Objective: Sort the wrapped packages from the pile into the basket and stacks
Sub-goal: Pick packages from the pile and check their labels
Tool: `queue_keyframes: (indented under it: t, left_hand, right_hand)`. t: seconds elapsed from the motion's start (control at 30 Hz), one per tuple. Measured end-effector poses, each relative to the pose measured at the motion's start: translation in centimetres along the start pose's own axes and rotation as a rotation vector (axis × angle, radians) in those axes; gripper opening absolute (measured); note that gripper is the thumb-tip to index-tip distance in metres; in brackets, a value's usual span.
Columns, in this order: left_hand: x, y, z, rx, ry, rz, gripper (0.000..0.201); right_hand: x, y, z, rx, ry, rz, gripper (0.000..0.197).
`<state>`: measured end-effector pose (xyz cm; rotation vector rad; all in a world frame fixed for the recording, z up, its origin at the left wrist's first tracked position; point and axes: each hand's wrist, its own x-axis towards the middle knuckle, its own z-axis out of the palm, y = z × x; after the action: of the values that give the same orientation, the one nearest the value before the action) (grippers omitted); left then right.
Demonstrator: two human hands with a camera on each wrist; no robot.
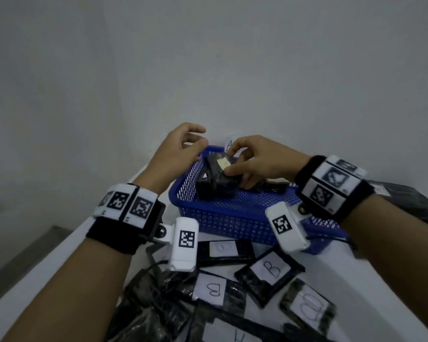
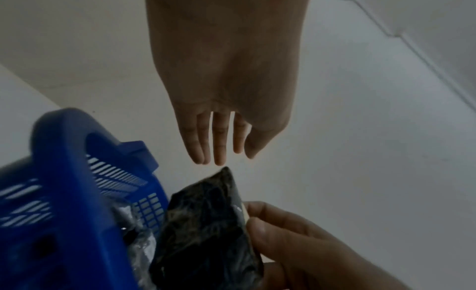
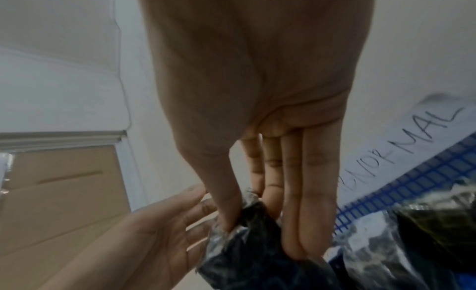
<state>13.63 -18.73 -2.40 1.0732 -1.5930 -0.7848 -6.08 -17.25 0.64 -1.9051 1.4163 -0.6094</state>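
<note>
A white table (image 1: 371,287) carries everything, its near end covered by a pile (image 1: 223,299) of flat black plastic-wrapped packages, several showing white paper labels with a handwritten "B". Beyond the pile stands a blue mesh basket (image 1: 235,218), with more black packages already lying in it and a white slip of paper (image 3: 417,143) with handwritten capitals, of which "NORMAL" can be read, propped at its far rim against the wall. Another dark package (image 1: 410,201) lies on the table to the right of the basket, behind the right wrist. The right hand (image 1: 255,161) is clamped on the package (image 1: 218,178) at the basket's far left corner: thumb on one face, fingers curled over the opposite side, as the right wrist view shows. That package is a thick block in crinkled, glossy black film with silvery highlights at its folds, and a small pale label (image 1: 223,164) sits on its upper face; it stands tilted, its lower end among the packages inside the basket. The left hand (image 1: 176,149) hovers just left of it above the basket's rim, fingers apart and loosely curved, holding nothing.
</note>
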Motion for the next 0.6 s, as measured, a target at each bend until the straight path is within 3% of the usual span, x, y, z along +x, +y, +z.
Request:
queue_keyframes:
  t: [0.1, 0.27, 0.43, 0.5, 0.6]
  left_hand:
    - [0.6, -2.4, -0.1, 0.046, 0.088, -0.073, 0.016]
    - [0.6, -5.1, -0.7, 0.204, 0.200, -0.130, 0.011]
    - [0.6, -5.9, -2.2, 0.323, 0.082, -0.212, 0.009]
    - [0.5, -5.7, -2.5, 0.308, 0.046, -0.216, 0.009]
    - [0.4, -5.5, -2.8, 0.265, 0.032, -0.234, 0.010]
  right_hand:
    - [3.3, -0.2, 1.1, -0.037, -0.180, 0.113, 0.038]
    - [7.3, 0.1, 3.3, -0.148, -0.380, 0.153, 0.027]
    - [9.1, -0.1, 3.6, -0.261, -0.460, 0.179, 0.026]
    - [9.3, -0.4, 3.2, -0.438, -0.484, 0.117, 0.035]
    - [9.4, -1.1, 2.3, -0.768, -0.467, -0.177, 0.041]
